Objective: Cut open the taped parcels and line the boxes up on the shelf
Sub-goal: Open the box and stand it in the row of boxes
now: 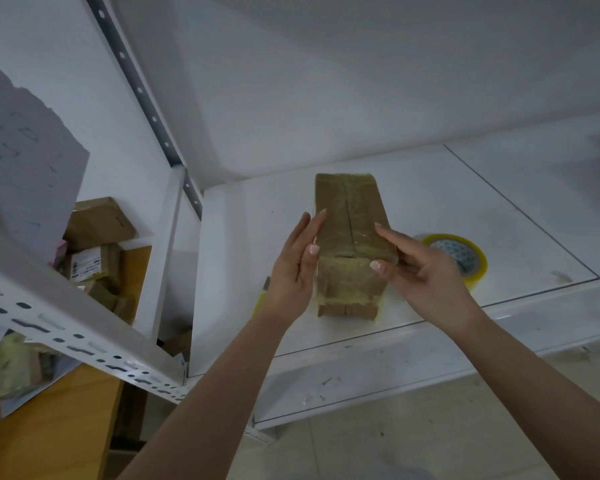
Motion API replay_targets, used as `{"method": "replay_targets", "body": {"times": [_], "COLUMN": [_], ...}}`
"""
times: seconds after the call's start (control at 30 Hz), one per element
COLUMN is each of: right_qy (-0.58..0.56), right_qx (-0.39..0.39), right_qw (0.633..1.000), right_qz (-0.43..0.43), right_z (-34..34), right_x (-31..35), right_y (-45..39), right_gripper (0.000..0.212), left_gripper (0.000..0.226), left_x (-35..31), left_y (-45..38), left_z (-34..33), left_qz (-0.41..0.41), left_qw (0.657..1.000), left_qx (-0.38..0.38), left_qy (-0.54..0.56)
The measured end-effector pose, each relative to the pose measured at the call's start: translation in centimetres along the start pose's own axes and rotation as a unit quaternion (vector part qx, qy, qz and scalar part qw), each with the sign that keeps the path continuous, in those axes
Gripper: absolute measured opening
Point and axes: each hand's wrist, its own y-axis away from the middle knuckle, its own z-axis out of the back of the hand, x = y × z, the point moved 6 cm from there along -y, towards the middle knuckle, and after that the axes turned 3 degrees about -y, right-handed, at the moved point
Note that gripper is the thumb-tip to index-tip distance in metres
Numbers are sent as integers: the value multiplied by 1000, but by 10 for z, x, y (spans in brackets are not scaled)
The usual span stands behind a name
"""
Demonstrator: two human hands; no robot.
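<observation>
A tall brown taped parcel [352, 244] stands on end on the white shelf [430, 188], near its front edge. The left hand [293, 268] lies flat against the parcel's left side, fingers straight and together. The right hand [426, 275] meets its right front corner with thumb and forefinger, the other fingers loosely spread; neither hand truly clamps it. Just right of the parcel lies a tape roll [459, 259], partly behind the right hand. Standing narrow and upright, the parcel could tip forward off the shelf if either palm pushes unevenly. A sideways nudge could knock it against the roll.
</observation>
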Motion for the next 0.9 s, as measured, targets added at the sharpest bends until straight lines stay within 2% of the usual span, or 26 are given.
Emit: {"method": "replay_targets", "body": {"times": [0.07, 0.13, 0.23, 0.3, 0.47, 0.6, 0.7, 0.8, 0.9], "right_qy": [-33, -37, -12, -8, -19, -70, -63, -16, 49], "right_qx": [-8, -28, -52, -55, -43, -31, -54, -73, -86], "right_qw": [999, 999, 998, 998, 999, 997, 996, 994, 986], "right_qz": [4, 10, 19, 17, 12, 20, 36, 79, 136], "right_z": [4, 10, 19, 21, 15, 21, 26, 16, 8], "right_x": [9, 19, 30, 34, 36, 41, 45, 55, 62], "right_y": [-2, -5, -8, -9, -8, -1, -2, -3, -2], "right_gripper": [61, 58, 49, 50, 45, 41, 48, 48, 65], "left_gripper": [65, 73, 64, 56, 58, 39, 33, 40, 41], "left_x": [-10, -22, -39, -44, -51, -52, -59, -69, -75], "left_y": [-3, -8, -13, -14, -15, -14, -12, -7, -5], "left_z": [-2, -1, -2, 0, 1, 13, 16, 9, 7], "left_qz": [-19, -40, -84, -95, -62, -31, -10, -15, -14], "left_qw": [999, 997, 994, 993, 994, 991, 991, 990, 987], "left_qx": [-32, -53, -50, -56, -92, -132, -129, -135, -154], "left_qy": [24, 45, 50, 37, -17, -8, 23, 37, 49]}}
